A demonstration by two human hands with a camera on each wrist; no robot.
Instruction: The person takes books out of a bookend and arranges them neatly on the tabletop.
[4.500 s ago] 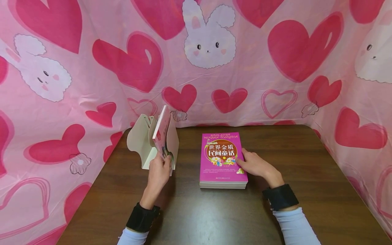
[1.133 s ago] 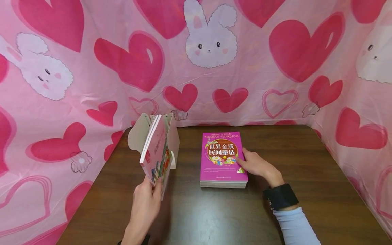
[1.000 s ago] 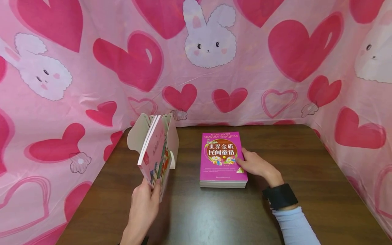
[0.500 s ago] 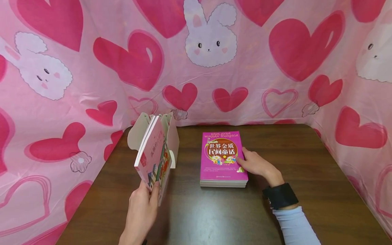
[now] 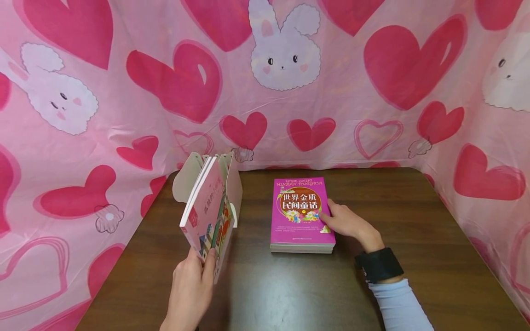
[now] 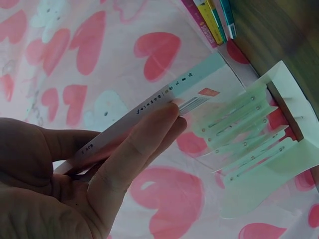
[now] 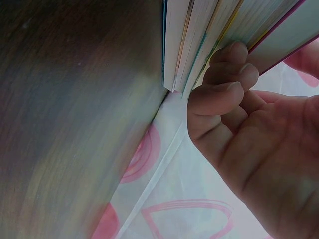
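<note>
In the head view my left hand [image 5: 190,280] grips a thin pink picture book [image 5: 211,216] by its near lower part, thumb on the illustrated cover. The book stands upright, its far end overlapping the cream bookend rack [image 5: 234,193]. In the left wrist view the book's white spine [image 6: 144,109] points toward the pale rack [image 6: 264,164]. My right hand [image 5: 352,225] holds the right side of a stack of books [image 5: 302,232] with a magenta cover on top. Its thumb lies on that cover, and its curled fingers [image 7: 219,99] press the page edges.
The dark wooden table [image 5: 281,294] extends around the stack and rack. A pink curtain [image 5: 265,101] with hearts and rabbits encloses the back and sides. The stack lies right of the rack, with table surface between them.
Since the oldest frame, my left hand has brought the pink book toward me and lower, showing more of its cover. It has shifted slightly nearer over the last second. My right hand stays on the stack.
</note>
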